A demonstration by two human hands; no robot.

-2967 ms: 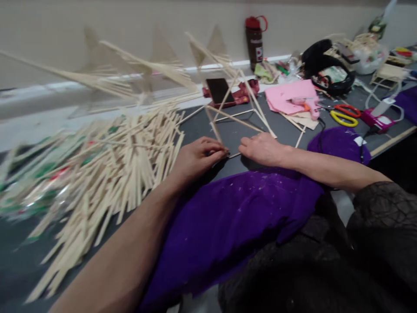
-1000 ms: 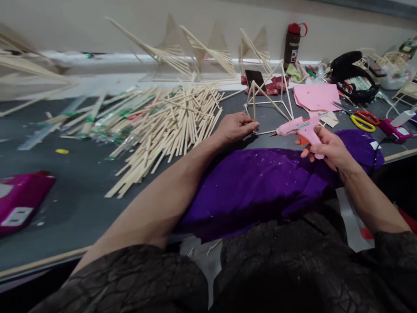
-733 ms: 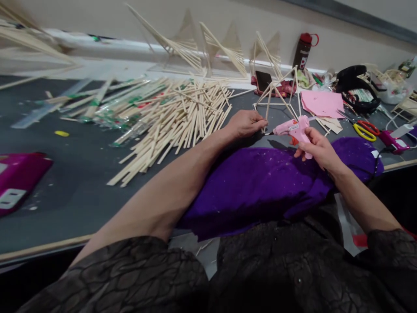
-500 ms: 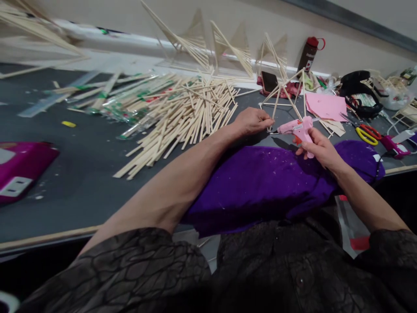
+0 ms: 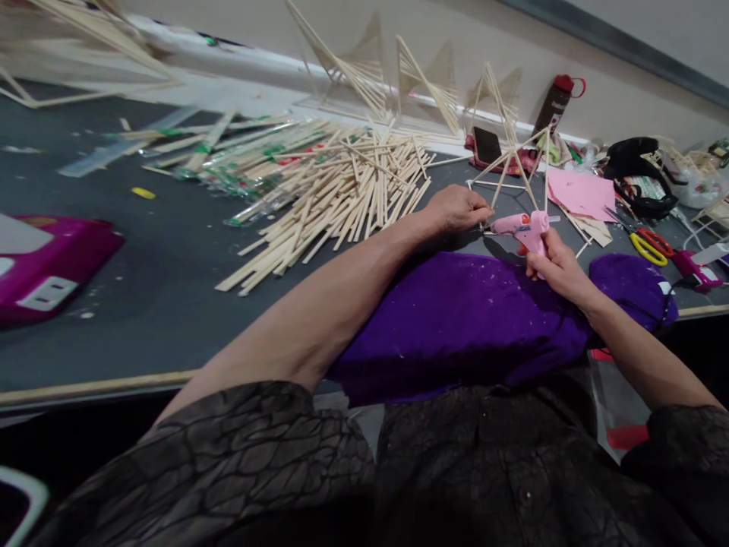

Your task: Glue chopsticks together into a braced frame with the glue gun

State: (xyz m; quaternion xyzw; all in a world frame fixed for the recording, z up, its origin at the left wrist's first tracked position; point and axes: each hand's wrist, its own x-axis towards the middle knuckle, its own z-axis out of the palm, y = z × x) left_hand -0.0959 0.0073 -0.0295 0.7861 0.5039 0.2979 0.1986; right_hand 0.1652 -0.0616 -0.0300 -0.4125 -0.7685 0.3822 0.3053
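A pink glue gun point(image 5: 531, 232) is gripped in my right hand point(image 5: 561, 267), its nozzle pointing left. The nozzle sits close by the fingertips of my left hand point(image 5: 460, 209), at a lower corner of a small frame of wooden sticks point(image 5: 501, 173). My left fingers are pinched together at that corner, on what looks like a stick end; the fingers partly cover the spot. The frame stands on the dark table, its sticks rising to joined points. Below my hands a purple cloth point(image 5: 444, 319) hangs over the table's front edge.
Loose wooden sticks point(image 5: 347, 190) lie heaped left of my hands, beside plastic-wrapped bundles point(image 5: 244, 156). Pink paper point(image 5: 581, 194), scissors point(image 5: 649, 248), a phone point(image 5: 487, 146) and a dark bottle point(image 5: 552, 105) are on the right. Finished-looking stick frames point(image 5: 427, 80) line the wall. A magenta case point(image 5: 62, 266) sits far left.
The whole view has shifted, so the scene lies a little further right. The glue gun's nozzle has come nearer to my left fingertips. Both hands keep their hold.
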